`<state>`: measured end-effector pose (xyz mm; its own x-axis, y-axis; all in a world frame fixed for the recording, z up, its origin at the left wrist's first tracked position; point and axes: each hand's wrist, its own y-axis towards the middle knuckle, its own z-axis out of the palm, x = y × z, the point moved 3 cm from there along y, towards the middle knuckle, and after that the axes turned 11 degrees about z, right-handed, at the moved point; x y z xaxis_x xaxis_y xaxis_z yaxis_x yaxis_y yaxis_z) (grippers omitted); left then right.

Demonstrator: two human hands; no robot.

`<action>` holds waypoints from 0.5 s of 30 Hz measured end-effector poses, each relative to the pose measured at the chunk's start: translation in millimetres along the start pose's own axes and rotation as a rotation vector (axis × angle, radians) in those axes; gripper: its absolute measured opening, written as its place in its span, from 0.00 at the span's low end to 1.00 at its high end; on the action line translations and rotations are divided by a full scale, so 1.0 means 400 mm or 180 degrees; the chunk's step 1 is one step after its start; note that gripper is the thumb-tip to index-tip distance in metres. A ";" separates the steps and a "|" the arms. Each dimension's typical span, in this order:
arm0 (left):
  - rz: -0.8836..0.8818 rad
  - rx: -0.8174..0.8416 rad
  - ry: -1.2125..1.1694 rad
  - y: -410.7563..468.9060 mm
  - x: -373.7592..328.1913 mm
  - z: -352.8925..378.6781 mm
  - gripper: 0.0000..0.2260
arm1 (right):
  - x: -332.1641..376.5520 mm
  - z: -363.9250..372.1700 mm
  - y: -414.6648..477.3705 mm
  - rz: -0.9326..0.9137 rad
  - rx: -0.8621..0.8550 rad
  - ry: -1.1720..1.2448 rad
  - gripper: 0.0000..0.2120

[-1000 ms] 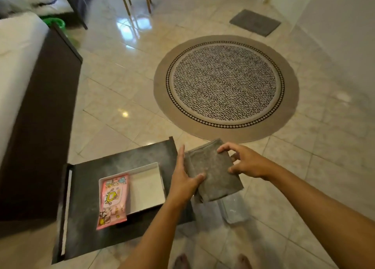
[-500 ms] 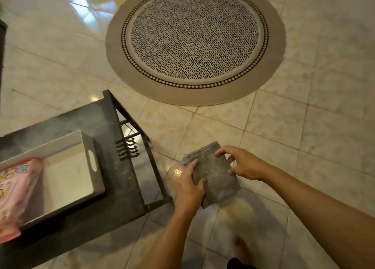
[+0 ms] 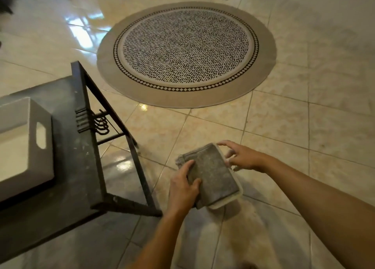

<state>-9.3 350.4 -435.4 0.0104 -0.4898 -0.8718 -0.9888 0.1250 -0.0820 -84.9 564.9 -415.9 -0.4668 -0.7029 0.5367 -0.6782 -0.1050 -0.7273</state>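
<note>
— What's off to your left?

— At nine o'clock from my hands there's the dark tabletop (image 3: 69,167), with a white bin (image 3: 24,147) standing on it.

— And your left hand?

— My left hand (image 3: 182,189) grips the grey cloth (image 3: 211,175) at its seven o'clock edge. The thumb lies on top and the fingers curl underneath, with the forearm coming up from six o'clock.

— Where's the cloth itself?

— It's low over the floor tiles (image 3: 284,122), folded flat on a clear container (image 3: 240,190). The container's pale rim shows along the cloth's right and lower edges. The round rug (image 3: 186,54) lies well away at twelve o'clock.

— What about the right hand?

— My right hand (image 3: 243,157) is at the cloth's two o'clock corner. Its fingers are spread and loosely bent, holding nothing. It's blurred, so I can't tell whether the fingertips touch the rim. That arm reaches in from four o'clock.
</note>
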 end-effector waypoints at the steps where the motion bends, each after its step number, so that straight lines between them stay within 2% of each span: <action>1: 0.0107 0.0030 0.0032 0.001 0.001 0.001 0.26 | -0.008 0.008 -0.003 0.0031 0.0122 0.0090 0.35; 4: 0.0142 0.0189 0.0252 -0.006 0.002 0.003 0.29 | -0.026 0.019 -0.017 -0.0022 0.0266 0.0268 0.40; 7: 0.0076 -0.0037 0.1131 -0.030 -0.013 -0.013 0.35 | -0.040 0.028 -0.035 -0.0060 0.0264 0.0495 0.43; 9: 0.0268 -0.0011 0.1517 -0.044 -0.030 -0.016 0.37 | -0.050 0.039 -0.049 -0.0038 0.0263 0.0568 0.45; 13: 0.0906 0.0665 0.2094 -0.044 -0.038 0.023 0.35 | -0.061 0.044 -0.059 0.0049 0.0422 0.0701 0.49; 15: 0.1047 0.0951 0.2242 -0.021 -0.032 0.045 0.34 | -0.059 0.041 -0.054 0.0033 0.0509 0.0723 0.50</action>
<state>1.4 371.2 -432.1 -0.4659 -0.8013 -0.3754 -0.8429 0.5310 -0.0872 -50.0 572.1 -420.0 -0.6007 -0.5307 0.5980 -0.5830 -0.2212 -0.7818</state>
